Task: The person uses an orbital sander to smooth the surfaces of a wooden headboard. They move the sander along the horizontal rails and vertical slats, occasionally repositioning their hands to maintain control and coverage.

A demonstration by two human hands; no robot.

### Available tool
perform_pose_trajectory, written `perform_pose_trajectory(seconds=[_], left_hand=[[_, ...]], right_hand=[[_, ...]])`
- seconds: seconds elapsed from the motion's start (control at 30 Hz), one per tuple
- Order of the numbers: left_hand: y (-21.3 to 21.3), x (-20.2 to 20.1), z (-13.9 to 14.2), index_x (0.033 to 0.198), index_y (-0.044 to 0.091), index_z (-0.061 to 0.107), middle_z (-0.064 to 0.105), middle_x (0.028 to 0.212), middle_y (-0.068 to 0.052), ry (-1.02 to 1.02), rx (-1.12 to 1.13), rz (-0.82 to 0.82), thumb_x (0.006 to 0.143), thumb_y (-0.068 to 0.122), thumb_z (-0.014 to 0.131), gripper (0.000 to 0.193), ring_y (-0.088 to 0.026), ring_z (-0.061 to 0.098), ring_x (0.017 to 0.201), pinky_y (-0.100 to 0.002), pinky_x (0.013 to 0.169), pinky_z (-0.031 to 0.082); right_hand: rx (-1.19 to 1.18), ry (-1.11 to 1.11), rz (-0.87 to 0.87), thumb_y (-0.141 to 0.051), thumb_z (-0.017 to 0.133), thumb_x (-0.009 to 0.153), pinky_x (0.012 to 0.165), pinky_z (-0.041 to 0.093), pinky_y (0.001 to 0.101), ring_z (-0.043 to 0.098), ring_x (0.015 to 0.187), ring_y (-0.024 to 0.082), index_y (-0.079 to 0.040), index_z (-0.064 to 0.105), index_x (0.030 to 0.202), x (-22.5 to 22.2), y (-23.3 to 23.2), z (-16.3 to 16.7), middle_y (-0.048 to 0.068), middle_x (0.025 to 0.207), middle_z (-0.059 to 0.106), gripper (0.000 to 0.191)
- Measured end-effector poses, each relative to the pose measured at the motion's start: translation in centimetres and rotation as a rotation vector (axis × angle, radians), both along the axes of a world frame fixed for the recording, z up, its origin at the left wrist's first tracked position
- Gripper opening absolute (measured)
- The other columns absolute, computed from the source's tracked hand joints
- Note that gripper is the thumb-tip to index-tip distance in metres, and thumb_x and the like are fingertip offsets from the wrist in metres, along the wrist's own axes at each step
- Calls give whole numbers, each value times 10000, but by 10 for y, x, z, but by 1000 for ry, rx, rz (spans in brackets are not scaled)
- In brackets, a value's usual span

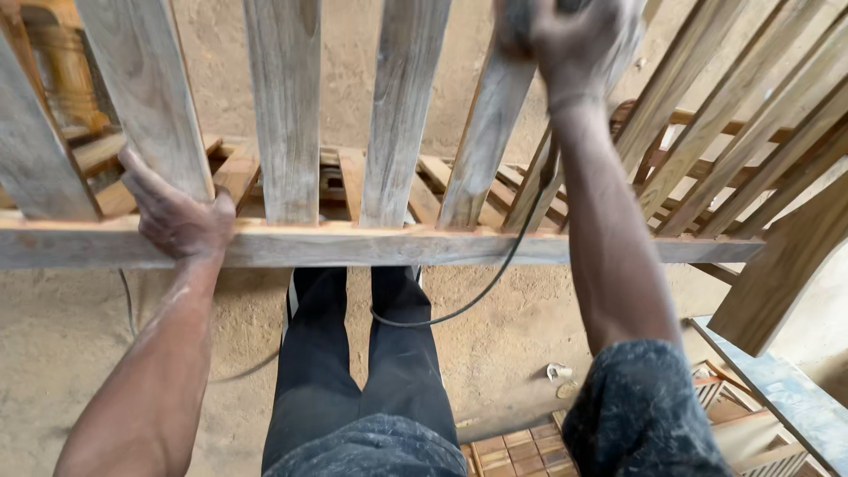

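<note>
While the left hand [177, 216] clamps over the horizontal rail [371, 245] of a wooden slatted frame [287, 115], thumb lying up against one slat and fingers curled over the rail's top edge near its left end, the right hand [574, 40] reaches up to the top edge of the view and closes around a dark power tool [521, 18] pressed on the upper part of a slat; the tool is mostly cut off by the picture's edge, so its kind cannot be told. The two hands are well apart, one low on the rail, one high on the slats; five pale, weathered slats rise from the rail in plain view, with a sixth partly hidden behind the right forearm. One black cord [481, 287] hangs from the tool, passes behind the rail and loops down in front of the person's two legs in dark trousers [362, 371]; the legs stand on a dusty, sand-coloured floor [71, 336]. Behind the frame lie more slatted wooden pieces [742, 132], stacked and leaning at the right; one small white object [558, 372] lies on the floor near the right elbow; at the lower right a pale blue board [795, 397] runs toward the corner; no labels or signs show.
</note>
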State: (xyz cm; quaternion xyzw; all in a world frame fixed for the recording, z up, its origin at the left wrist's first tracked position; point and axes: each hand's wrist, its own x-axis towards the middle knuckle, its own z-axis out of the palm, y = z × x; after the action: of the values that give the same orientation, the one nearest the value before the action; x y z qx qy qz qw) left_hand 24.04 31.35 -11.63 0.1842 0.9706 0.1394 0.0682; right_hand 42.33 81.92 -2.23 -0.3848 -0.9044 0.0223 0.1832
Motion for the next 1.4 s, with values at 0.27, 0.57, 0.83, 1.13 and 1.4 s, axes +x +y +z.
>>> perform_pose_trajectory(seconds=[0.27, 0.57, 0.83, 1.13, 1.4], left_hand=[[8, -4, 13, 1589, -6, 66, 467, 1479, -248, 32, -14, -44, 714, 239, 940, 1261, -386, 636, 1205, -441, 977, 581], [7, -6, 12, 1596, 9, 24, 451, 1517, -231, -11, 27, -33, 729, 228, 934, 1276, -362, 633, 1251, -421, 999, 578], [7, -8, 13, 1608, 30, 27, 477, 1461, -205, 69, 93, -84, 721, 176, 838, 1210, -346, 636, 1282, -399, 1008, 606], [10, -5, 15, 1607, 22, 69, 514, 1402, -202, -40, 88, -31, 740, 205, 848, 1180, -340, 653, 1231, -419, 969, 607], [5, -11, 14, 1601, 65, 34, 498, 1408, -178, 66, 73, -82, 707, 212, 884, 1242, -352, 613, 1241, -428, 1007, 577]], right_hand=[[-112, -19, 154, -225, 769, 826, 632, 665, 368, 717, 919, 329, -79, 635, 1184, 79, -211, -4, 251, 1257, 560, 409], [-132, 78, -166, -250, 745, 954, 789, 684, 395, 775, 997, 282, -89, 569, 1299, 58, -81, -12, 188, 1228, 566, 419], [-130, -28, -64, -206, 774, 781, 728, 672, 421, 710, 938, 309, -146, 622, 1184, 127, -213, -13, 146, 1135, 537, 435], [-157, 169, -268, -125, 772, 828, 915, 532, 474, 620, 1045, 354, -70, 613, 1149, 133, -223, -14, 170, 1105, 516, 363], [-134, 262, -304, -131, 783, 842, 962, 528, 472, 622, 1063, 326, -77, 600, 1143, 109, -256, -28, 141, 1099, 568, 357]])
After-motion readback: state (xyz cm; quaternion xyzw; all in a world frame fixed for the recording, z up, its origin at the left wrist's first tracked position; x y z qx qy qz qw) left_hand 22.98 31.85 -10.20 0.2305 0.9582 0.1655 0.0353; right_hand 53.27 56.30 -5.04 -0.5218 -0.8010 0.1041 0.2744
